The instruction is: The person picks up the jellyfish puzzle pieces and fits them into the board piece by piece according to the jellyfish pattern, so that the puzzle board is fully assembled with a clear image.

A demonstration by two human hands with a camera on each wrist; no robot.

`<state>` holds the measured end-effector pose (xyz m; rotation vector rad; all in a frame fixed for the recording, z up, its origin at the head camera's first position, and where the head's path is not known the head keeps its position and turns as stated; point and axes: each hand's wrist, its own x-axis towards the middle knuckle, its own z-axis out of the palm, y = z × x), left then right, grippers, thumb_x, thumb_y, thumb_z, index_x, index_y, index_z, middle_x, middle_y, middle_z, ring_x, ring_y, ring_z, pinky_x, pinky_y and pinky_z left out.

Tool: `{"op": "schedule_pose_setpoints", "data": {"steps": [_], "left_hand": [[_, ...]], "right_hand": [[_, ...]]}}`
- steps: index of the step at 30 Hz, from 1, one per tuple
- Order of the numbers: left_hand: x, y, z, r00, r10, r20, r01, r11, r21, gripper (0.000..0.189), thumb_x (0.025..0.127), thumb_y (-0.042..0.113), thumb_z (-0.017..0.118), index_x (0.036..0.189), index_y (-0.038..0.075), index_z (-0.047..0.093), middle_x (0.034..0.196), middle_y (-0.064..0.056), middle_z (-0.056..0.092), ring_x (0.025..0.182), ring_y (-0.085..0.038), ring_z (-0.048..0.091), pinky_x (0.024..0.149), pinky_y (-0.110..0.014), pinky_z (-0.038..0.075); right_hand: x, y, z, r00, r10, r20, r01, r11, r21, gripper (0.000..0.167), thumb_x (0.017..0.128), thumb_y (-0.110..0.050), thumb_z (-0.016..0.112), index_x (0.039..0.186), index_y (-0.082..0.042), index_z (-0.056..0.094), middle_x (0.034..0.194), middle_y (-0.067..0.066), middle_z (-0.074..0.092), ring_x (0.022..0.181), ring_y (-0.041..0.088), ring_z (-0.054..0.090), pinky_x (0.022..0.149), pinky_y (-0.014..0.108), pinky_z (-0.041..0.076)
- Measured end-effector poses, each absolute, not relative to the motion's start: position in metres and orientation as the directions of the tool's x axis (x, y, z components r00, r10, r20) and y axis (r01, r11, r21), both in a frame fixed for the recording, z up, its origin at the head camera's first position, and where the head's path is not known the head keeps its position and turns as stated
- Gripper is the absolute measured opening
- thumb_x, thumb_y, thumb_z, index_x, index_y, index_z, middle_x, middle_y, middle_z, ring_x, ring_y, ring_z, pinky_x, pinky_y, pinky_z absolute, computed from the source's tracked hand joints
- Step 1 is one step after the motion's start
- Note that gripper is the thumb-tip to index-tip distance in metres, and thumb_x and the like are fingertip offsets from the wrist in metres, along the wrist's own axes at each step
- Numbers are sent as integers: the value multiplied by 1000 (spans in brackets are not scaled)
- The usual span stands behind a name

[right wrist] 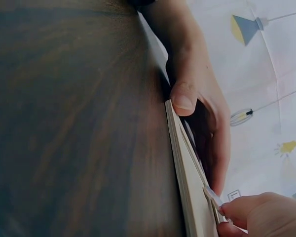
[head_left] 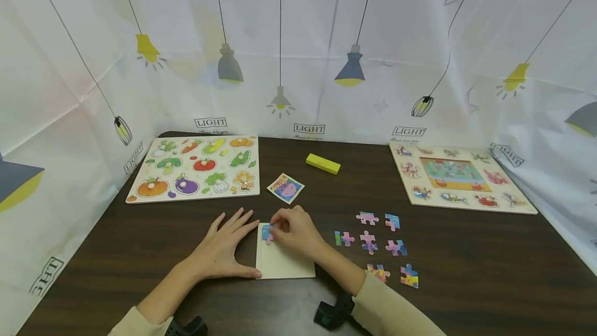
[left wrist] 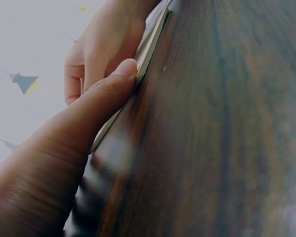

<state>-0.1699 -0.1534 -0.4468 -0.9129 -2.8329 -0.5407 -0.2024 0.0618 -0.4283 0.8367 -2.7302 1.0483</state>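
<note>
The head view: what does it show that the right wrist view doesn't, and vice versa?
Only the head view: loose pieces, vegetable board, sea-animal board, yellow block, picture card.

Only the right wrist view: a close, side-on look at the layered edge of the tray.

Both: the tray, left hand, right hand pinching a piece, dark table, lamp-print cloth.
</note>
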Motion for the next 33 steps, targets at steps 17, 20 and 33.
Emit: {"op": "schedule_pose_setpoints", "data": {"steps": [17,20,33], "left_hand": [[-172,-151,-445,-798,564,212,602,731,321,102,62,80,55,140,15,40,145,-1,34,136,-27,21,101,-62,7],[-171,-151,-446,-797,565,212,603,731,319,103,62,80,55,140,15,40,145,-1,34,136,-28,22,101,-62,7],[-171,-153,-448,-802,565,192,596,739,315,104,62,82,51,142,17,37,147,1,31,137,-26,19,102,-61,4]], "right_hand": [[-202,62,-435,-813,-464,351,-582,659,-477,18,77,-25,75,88,-14,65,77,-4,54,75,12,40,68,28,33],[-202,62,-434,-816,-471,335,-578,671,-466,18,78,-28,74,88,-15,65,79,-4,53,75,11,39,67,28,32],[-201,61,-436,-816,-473,332,-578,680,-451,21,77,-33,74,87,-17,65,79,-5,52,73,11,38,66,26,31]]}}
